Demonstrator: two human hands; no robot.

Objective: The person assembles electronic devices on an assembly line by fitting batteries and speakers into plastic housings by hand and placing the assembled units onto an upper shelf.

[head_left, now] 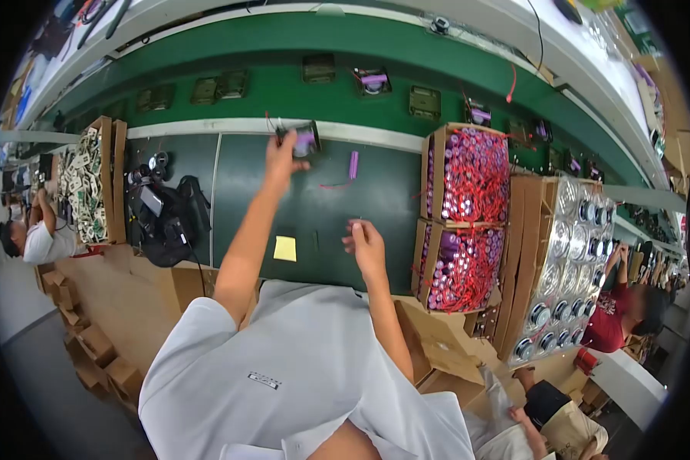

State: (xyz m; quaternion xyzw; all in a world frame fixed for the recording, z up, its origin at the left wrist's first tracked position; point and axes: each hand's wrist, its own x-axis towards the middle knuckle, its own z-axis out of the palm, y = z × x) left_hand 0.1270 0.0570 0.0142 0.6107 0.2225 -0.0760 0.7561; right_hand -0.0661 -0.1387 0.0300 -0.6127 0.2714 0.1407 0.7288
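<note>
Flanking the dark worktop (399, 199): cardboard boxes (119, 184).

I'm in a factory assembly workshop: a green conveyor belt (268, 90) carrying open device housings (425, 102) runs past my dark surface (245, 199). Cartons (468, 172) of purple cells with red wires, a box (92, 184) of small circuit boards and stacked clear trays (563, 268) of round speakers flank me, with other people seated along the line.
</note>
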